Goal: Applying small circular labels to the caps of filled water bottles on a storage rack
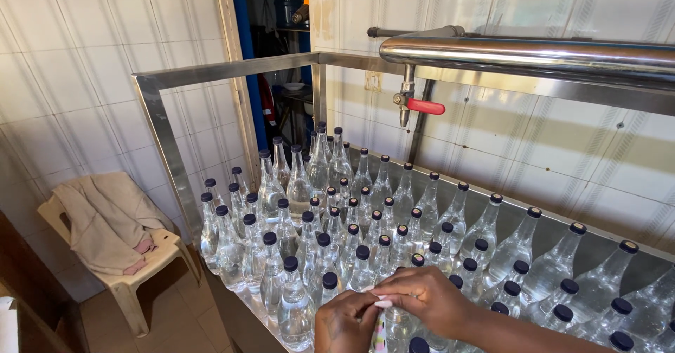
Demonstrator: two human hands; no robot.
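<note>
Several clear plastic bottles with dark blue caps stand packed on a stainless steel table. At the bottom middle, my left hand and my right hand meet over one bottle near the front edge. The fingers of both hands pinch at its neck, where a thin pale strip hangs down. The bottle's cap is hidden under my fingers.
A steel pipe runs above the table with a tap and red lever. White tiled walls surround it. A plastic chair draped with a beige cloth stands at the left. A dark doorway opens behind.
</note>
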